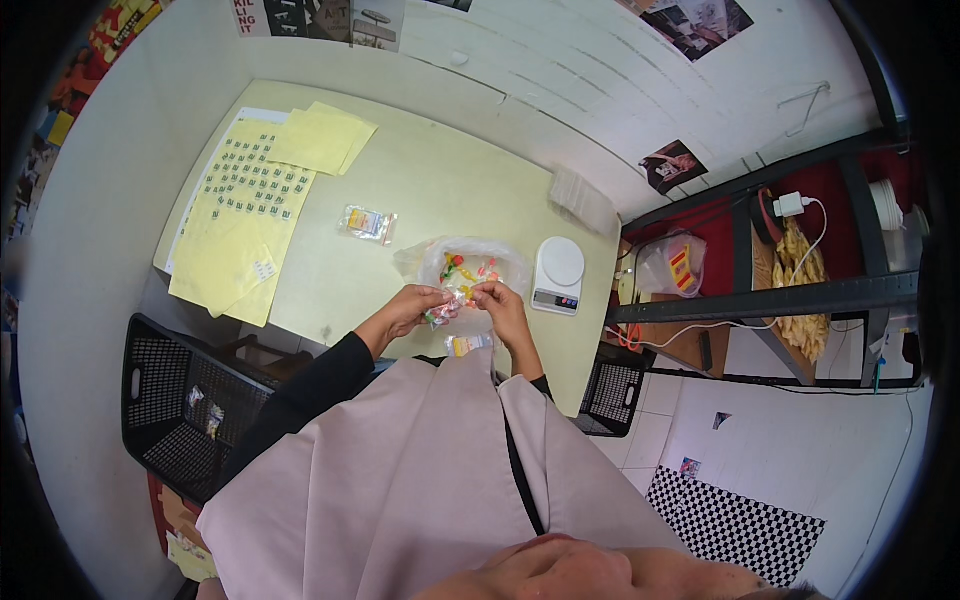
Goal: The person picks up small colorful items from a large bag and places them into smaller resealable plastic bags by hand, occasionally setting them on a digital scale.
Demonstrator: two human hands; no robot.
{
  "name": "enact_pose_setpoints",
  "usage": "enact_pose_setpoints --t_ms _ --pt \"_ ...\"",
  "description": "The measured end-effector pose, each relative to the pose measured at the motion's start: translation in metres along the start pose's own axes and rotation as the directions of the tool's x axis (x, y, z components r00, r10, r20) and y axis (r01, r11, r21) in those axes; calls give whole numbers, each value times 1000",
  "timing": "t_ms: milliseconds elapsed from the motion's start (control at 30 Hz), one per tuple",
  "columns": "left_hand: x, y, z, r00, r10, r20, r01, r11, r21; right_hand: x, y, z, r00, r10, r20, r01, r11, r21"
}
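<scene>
My left hand grips a small clear plastic bag with coloured pieces inside. At the mouth of that bag, my right hand has thumb and fingers pinched together beside something yellow; whether it holds a wrapped candy or the bag's edge is hard to tell. Just beyond both hands lies a larger clear plastic bag, open, with red, yellow, green and orange wrapped candies in it. A flat packet with a printed label rests at the table edge near my body. Another labelled zip bag lies farther left.
A white digital scale stands right of the open bag. Yellow sheets with small stickers cover the table's left end. Clear plastic bags lie by the wall. Black crates flank the table; a metal-framed shelf is at right.
</scene>
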State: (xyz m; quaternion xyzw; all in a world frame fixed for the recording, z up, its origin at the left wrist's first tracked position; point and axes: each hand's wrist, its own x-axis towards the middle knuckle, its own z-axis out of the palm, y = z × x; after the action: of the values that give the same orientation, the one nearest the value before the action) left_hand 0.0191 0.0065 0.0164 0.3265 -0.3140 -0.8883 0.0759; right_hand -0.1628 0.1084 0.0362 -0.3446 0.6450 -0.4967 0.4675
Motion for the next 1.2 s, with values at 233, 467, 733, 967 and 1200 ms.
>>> enact_pose_setpoints --t_ms 233,467,733,967,1200 --pt "1 0 0 999 18 -27 -18 1000 6 4 -2 -5 1000 0 -19 0 1000 4" --pt "4 -1 -3 1000 23 -2 -23 1000 2 5 -7 -2 1000 -17 6 17 998 -67" --pt "5 3 1 998 -22 58 21 1000 15 9 7 0 995 -69 68 80 979 -185" --pt "3 6 3 997 -49 66 51 998 -26 7 -3 8 997 -56 50 70 938 -341" --pt "2 4 2 992 -90 90 96 993 -67 4 -9 7 973 -148 179 211 888 -408"
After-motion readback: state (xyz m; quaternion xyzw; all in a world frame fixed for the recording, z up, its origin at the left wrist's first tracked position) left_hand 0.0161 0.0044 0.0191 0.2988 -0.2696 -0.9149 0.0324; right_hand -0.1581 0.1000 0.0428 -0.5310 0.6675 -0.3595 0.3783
